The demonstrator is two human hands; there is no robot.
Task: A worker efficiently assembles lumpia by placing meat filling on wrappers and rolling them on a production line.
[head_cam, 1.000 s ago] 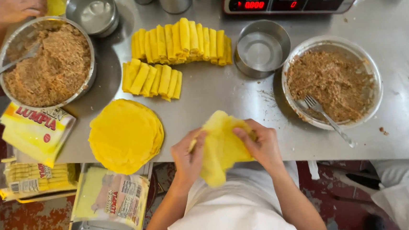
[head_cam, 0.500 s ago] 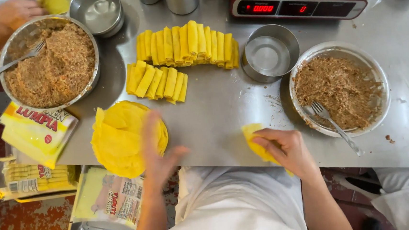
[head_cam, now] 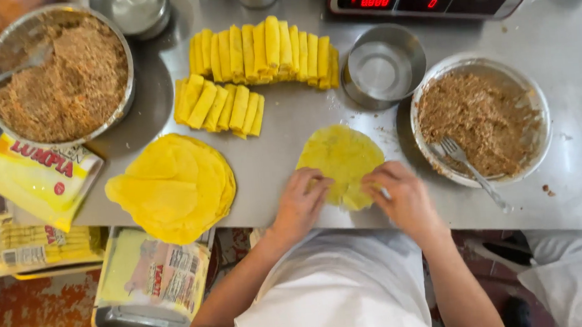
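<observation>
Hands, left hand [head_cam: 301, 204] and right hand [head_cam: 402, 196], press open-fingered on a yellow wrapper [head_cam: 341, 161] by the steel table's [head_cam: 580, 191] near edge, bare steel around, fork [head_cam: 472, 171] in the filling bowl [head_cam: 480, 119] alongside.

Two bare forearms reach forward from a white-clad torso, angled slightly toward each other. The left hand [head_cam: 301, 204] lies palm down, fingers extended and loosely spread, fingertips pressing flat. Just beside it, the right hand [head_cam: 402, 196] also lies palm down, fingers curled inward toward the left grip, knuckles raised.
</observation>
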